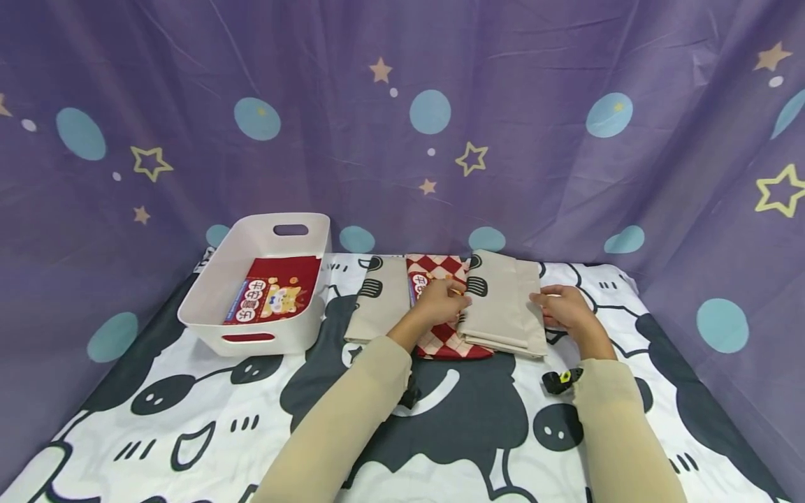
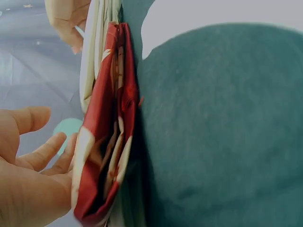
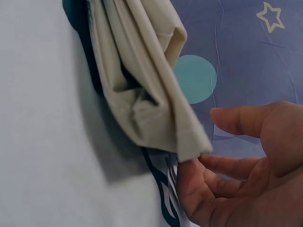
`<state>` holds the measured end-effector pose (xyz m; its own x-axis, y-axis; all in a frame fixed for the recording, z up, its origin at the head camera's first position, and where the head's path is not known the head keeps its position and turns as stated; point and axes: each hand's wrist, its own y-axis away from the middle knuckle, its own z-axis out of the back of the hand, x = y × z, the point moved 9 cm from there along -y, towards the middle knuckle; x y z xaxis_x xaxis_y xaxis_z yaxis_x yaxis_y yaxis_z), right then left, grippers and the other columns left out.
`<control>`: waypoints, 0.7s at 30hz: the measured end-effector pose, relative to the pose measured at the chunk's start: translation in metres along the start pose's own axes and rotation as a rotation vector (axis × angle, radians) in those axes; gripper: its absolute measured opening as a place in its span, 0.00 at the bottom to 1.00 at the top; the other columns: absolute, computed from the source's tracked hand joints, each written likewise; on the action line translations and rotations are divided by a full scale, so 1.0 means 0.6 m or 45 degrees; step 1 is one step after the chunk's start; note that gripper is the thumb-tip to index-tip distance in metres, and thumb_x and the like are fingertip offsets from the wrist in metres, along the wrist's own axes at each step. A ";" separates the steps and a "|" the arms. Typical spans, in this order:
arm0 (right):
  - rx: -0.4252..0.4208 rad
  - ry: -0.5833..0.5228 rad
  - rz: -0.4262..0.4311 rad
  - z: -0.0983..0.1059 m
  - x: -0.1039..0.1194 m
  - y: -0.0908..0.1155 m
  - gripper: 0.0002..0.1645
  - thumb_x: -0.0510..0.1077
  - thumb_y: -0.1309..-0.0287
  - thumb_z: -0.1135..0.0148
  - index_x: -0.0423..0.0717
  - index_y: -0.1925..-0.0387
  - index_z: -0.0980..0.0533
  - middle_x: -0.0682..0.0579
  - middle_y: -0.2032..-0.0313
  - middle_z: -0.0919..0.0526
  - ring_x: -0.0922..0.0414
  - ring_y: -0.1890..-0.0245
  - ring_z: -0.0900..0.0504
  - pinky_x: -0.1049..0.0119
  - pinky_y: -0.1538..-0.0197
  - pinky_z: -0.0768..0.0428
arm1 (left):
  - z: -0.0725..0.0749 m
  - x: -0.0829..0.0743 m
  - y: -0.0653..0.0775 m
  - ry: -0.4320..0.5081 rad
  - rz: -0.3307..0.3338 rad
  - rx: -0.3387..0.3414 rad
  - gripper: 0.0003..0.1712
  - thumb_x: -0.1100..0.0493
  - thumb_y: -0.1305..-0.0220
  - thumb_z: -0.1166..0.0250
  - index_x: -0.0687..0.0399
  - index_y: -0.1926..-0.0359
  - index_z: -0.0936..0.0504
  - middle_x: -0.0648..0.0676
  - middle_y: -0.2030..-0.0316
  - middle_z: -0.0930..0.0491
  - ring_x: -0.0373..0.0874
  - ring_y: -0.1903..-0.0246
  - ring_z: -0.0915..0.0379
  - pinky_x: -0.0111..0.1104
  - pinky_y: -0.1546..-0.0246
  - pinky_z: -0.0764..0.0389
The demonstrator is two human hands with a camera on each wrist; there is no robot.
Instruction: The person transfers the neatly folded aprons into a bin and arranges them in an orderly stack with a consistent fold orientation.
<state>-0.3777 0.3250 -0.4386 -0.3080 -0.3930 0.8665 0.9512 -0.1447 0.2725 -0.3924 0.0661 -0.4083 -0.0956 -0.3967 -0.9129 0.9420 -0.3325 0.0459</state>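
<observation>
Three folded fabric pieces lie overlapping in a row at the back of the bed-like surface. The middle one is a red-and-cream checked fabric (image 1: pixel 448 342), partly covered by the beige fabric (image 1: pixel 503 307) on its right. Another beige fabric (image 1: pixel 385 300) with black prints lies on the left. Over the checked fabric is my left hand (image 1: pixel 438 302), its thumb apart from the extended fingers in the left wrist view. At the right beige fabric's outer edge, my right hand (image 1: pixel 569 311) has its fingers under the corner, thumb raised clear of the cloth in the right wrist view.
To the left stands a white plastic basket (image 1: pixel 195 293) with handle slots. Inside it lies a red packet (image 1: pixel 277 290) with a cartoon animal and lettering. A black-and-white printed cloth (image 1: pixel 207 391) covers the surface, and a purple curtain (image 1: pixel 352 84) hangs behind.
</observation>
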 end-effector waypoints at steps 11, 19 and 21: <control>-0.002 0.027 0.014 -0.005 0.003 -0.005 0.40 0.51 0.29 0.40 0.30 0.28 0.40 0.47 0.56 0.26 0.62 0.65 0.24 0.69 0.62 0.16 | -0.004 0.005 -0.010 -0.156 0.042 -0.084 0.21 0.55 0.31 0.34 0.61 0.42 0.17 0.59 0.46 0.18 0.49 0.47 0.23 0.39 0.44 0.22; -0.027 0.105 0.038 -0.008 0.004 -0.005 0.40 0.48 0.33 0.35 0.30 0.29 0.37 0.33 0.40 0.26 0.49 0.52 0.20 0.61 0.52 0.15 | -0.012 0.010 -0.019 -0.139 0.043 -0.120 0.11 0.61 0.36 0.31 0.61 0.55 0.10 0.55 0.56 0.15 0.43 0.56 0.23 0.28 0.61 0.20; -0.019 0.124 0.034 -0.010 0.005 -0.004 0.41 0.48 0.34 0.35 0.29 0.29 0.38 0.30 0.35 0.29 0.44 0.46 0.22 0.56 0.47 0.17 | -0.013 0.010 -0.019 -0.117 0.055 -0.121 0.12 0.63 0.37 0.31 0.61 0.53 0.10 0.55 0.55 0.14 0.43 0.56 0.23 0.27 0.64 0.20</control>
<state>-0.3812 0.3191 -0.4392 -0.2832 -0.4830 0.8285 0.9590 -0.1463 0.2426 -0.4010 0.0743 -0.4178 -0.0795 -0.4868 -0.8699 0.9716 -0.2330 0.0416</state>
